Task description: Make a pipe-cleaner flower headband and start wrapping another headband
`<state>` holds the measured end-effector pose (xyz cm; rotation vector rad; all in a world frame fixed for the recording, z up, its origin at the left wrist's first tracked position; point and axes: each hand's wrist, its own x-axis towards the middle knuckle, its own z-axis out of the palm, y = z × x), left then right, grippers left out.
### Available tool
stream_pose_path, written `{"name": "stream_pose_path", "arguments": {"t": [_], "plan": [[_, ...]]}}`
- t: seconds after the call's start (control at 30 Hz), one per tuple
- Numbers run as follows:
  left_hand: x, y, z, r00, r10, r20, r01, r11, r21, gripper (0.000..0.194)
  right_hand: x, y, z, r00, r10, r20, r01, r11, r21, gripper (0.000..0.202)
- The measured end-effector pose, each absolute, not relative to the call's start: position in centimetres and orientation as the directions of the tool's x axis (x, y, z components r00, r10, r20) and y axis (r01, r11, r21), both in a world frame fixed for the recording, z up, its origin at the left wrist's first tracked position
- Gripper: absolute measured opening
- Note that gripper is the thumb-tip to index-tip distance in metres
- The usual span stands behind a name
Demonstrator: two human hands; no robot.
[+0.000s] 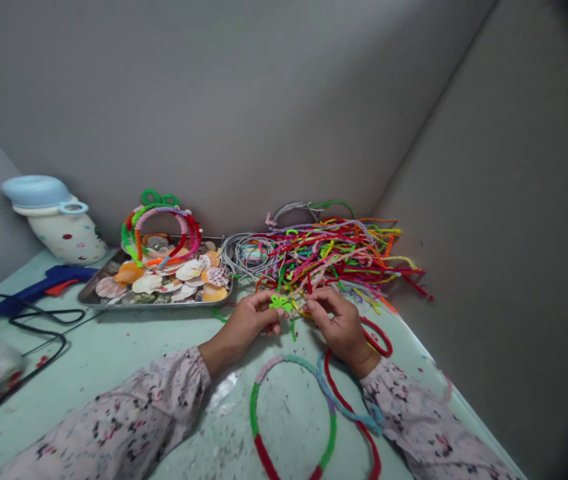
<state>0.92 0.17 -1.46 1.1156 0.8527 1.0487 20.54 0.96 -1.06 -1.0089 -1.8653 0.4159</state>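
Note:
Between the fingertips of my left hand [257, 317] is a small bright green pipe-cleaner flower [281, 303], held above the table. My right hand [337, 321] faces it from the right, thumb and forefinger pinched on a thin, pale pipe cleaner [298, 312] that reaches toward the flower. Where that strand meets the flower is too small to make out. Below my hands lies a large wrapped ring [254, 407] in green, red, pink and teal. A light blue ring [327, 387] and a red strand partly overlap it near my right sleeve.
A heap of coloured pipe cleaners [334, 250] lies behind my hands, beside coiled grey wire [234, 257]. At left are a metal tray [164, 305] of shells with wrapped hoops [137, 233] on it, a blue glue gun [29, 290] with black cord, and a white bottle [67, 230]. Walls close off the back and right.

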Motion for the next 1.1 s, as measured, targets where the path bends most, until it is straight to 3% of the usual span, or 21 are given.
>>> {"name": "stream_pose_path", "arguments": {"t": [0.27, 0.7, 0.93, 1.1], "plan": [[1.21, -0.22, -0.74, 0.326, 0.945, -0.028, -0.050, 0.047, 0.998, 0.015, 19.87, 0.90, -0.92, -0.299, 0.805, 0.513, 0.452, 0.593, -0.666, 0.007], [1.37, -0.16, -1.38, 0.405, 0.914, -0.025, -0.028, 0.040, 0.999, 0.018, 19.78, 1.13, -1.59, -0.366, 0.789, 0.494, 0.481, 0.615, -0.625, 0.009], [1.56, -0.27, -1.22, 0.321, 0.946, -0.035, -0.088, 0.067, 0.994, 0.033, 19.76, 1.21, -1.62, -0.337, 0.807, 0.486, 0.499, 0.590, -0.634, 0.012], [1.45, -0.32, -0.81, 0.300, 0.953, -0.040, -0.056, 0.059, 0.997, 0.020, 19.71, 1.13, -1.49, -0.357, 0.819, 0.449, 0.477, 0.573, -0.666, 0.007]]}}
